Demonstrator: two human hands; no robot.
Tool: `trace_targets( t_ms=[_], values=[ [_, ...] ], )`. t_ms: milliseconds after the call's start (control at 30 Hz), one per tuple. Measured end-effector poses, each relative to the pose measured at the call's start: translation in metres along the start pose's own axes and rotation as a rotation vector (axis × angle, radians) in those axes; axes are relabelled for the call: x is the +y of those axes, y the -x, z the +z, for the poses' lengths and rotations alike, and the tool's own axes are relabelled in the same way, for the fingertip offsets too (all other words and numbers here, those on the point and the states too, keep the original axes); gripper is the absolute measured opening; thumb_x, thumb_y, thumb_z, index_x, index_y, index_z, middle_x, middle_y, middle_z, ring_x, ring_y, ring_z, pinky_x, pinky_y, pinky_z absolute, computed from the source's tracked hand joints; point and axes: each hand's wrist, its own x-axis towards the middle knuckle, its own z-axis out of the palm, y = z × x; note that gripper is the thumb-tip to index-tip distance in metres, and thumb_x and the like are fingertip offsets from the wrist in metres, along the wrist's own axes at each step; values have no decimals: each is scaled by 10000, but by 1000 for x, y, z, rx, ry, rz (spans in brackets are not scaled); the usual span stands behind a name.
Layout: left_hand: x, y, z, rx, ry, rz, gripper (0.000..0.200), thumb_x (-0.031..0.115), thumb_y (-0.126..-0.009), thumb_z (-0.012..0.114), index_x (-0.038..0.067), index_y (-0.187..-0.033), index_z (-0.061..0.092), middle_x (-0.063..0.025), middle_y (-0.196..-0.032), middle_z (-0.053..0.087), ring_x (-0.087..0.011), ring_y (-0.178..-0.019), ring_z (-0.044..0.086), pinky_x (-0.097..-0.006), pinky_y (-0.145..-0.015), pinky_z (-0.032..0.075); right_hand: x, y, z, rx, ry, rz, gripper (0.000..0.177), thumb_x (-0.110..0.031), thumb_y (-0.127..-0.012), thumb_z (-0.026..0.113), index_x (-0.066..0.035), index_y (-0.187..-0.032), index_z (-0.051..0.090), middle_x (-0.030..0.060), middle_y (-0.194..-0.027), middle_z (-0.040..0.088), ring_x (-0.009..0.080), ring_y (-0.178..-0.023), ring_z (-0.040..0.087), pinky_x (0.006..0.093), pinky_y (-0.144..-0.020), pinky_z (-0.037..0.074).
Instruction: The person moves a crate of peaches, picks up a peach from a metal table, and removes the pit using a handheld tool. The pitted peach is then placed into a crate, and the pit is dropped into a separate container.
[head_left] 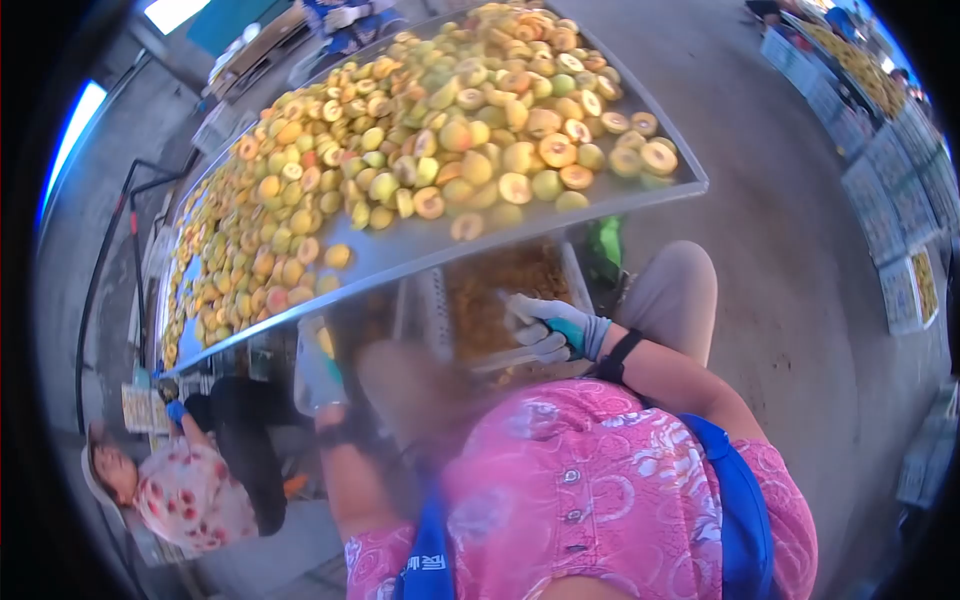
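Note:
My left hand (pixel 318 368), in a pale glove and blurred by motion, is just below the near edge of a metal table (pixel 410 262). A yellow piece of fruit (pixel 325 342) shows at its fingers. Over a white crate (pixel 440 325) of brownish-orange fruit pieces, my right hand (pixel 555 330) is closed in a whitish glove with a teal patch. A thin, blurred object reaches out from its fingers, too indistinct to name. Many yellow-orange fruits (pixel 400 165), several halved with pits or hollows showing, lie heaped on the table.
At the lower left a person (pixel 195 490) in a hat and spotted top sits by the table, wearing a blue glove (pixel 176 411). Another person (pixel 345 18) is partly visible beyond it. Stacked crates (pixel 890 180) line the right side. Something green (pixel 604 250) hangs beside the crate.

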Motion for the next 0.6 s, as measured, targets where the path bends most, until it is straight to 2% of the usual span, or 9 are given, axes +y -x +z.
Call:
trace_targets(
  t_ms=[67,133,167,233,267,333,400,467,600],
  values=[
    [-6,-12,5,66,-123,18,397,336,-976,519,19,-1201,599,-86,-1168,601,-207,-1095,562,-322,-957,439,5,-10,-11,-14,28,-38,366,-515,-979,440,-168,-965,555,-77,-591,375,34,-368,292,226,-305,215],
    [-7,-2,27,-20,-753,566,394,301,-960,545,-1,-1211,582,-88,-1194,597,-203,-1080,560,-318,-959,427,6,-14,-20,-82,-127,28,390,-536,-969,440,-162,-978,552,-70,-591,379,42,-371,303,238,-312,227],
    [-2,-6,51,-39,-666,398,409,292,-953,551,-20,-1217,570,-112,-1209,591,-212,-1106,548,-312,-972,410,7,-17,-22,-87,-124,39,390,-536,-969,440,-162,-978,552,-70,-591,379,42,-371,303,238,-312,227],
    [14,0,100,-210,-746,462,382,283,-934,559,19,-1209,573,-150,-1219,579,-283,-1171,520,-363,-998,398,9,-21,-25,-95,-194,34,380,-527,-976,433,-167,-976,554,-66,-592,372,49,-376,310,245,-322,242],
    [8,-5,120,-306,-989,606,425,321,-916,578,39,-1234,551,-151,-1231,581,-314,-1179,531,-381,-995,406,8,-22,-26,-94,-193,33,371,-519,-984,419,-175,-983,558,-64,-589,368,52,-377,310,244,-328,243],
    [10,-6,176,-346,-657,528,472,377,-881,616,37,-1205,574,-205,-1181,602,-348,-1129,555,-408,-962,428,6,-19,-28,-53,-172,35,372,-530,-980,421,-186,-974,564,-65,-587,363,53,-376,310,243,-331,242],
    [14,-11,213,-465,-771,419,569,399,-843,657,61,-1277,510,-177,-1228,598,-303,-1144,578,-370,-964,437,5,-15,-22,-10,-155,34,373,-541,-975,424,-198,-966,571,-67,-584,357,54,-376,311,242,-333,241],
    [14,-17,241,-521,-827,356,561,382,-830,675,61,-1264,523,-187,-1226,598,-303,-1143,578,-372,-964,438,0,-6,-6,273,38,-18,373,-567,-961,435,-225,-942,583,-70,-580,328,55,-373,284,242,-337,220],
    [17,-23,264,-656,-872,235,527,327,-795,721,47,-1213,563,-209,-1197,600,-317,-1113,586,-371,-941,456,-2,-2,-12,142,-47,14,375,-586,-946,452,-239,-917,590,-71,-586,320,54,-376,254,242,-341,202]
  ],
)
